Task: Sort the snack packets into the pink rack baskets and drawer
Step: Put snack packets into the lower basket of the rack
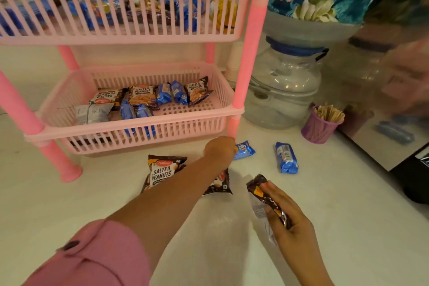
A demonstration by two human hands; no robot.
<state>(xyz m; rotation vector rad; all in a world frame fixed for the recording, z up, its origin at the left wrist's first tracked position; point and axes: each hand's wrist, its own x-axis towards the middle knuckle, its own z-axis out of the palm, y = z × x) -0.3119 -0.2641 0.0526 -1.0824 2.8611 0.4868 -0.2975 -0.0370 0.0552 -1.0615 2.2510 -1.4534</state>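
Left hand (220, 150): reaches far over the counter, fingers on a small blue packet (245, 150) by the rack's right front leg.
Right hand (286, 213): near right, grips a dark peanut packet (267, 197).
Counter (325, 227): salted peanuts packet (162, 173) under the left forearm, a second blue packet (286, 158) to the right.
Pink rack (253, 42): far left; lower basket (144, 132) holds peanut and blue packets.
Purple cup (319, 127): right, filled with wooden sticks.

Pink rack (251, 37) matt plastic; blue packet (286, 158) glossy.
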